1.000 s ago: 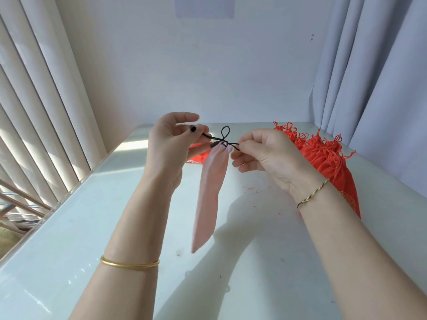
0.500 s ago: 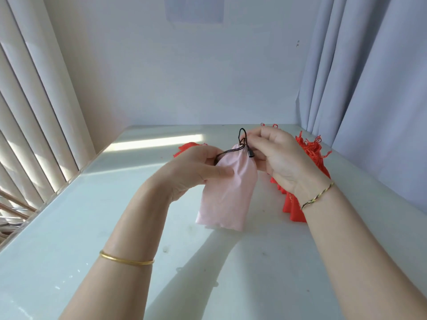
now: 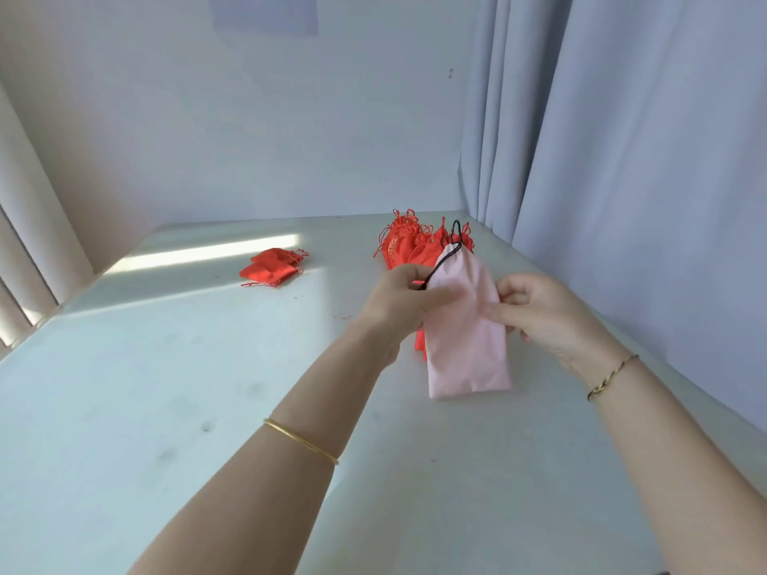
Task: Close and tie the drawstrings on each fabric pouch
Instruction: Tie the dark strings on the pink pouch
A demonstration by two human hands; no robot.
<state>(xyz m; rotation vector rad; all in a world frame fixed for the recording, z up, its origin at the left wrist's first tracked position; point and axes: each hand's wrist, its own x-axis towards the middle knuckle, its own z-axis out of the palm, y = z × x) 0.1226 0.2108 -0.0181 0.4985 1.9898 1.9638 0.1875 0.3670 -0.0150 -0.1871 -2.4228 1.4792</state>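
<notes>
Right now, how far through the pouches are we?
Possibly done: a small pile of red pouches lies apart at the left, though I cannot tell whether they are tied. In hand: the pink pouch, gripped by the left hand, which also pinches its black drawstring, and by the right hand. Left: likely the larger red heap behind it, cords sticking out.
</notes>
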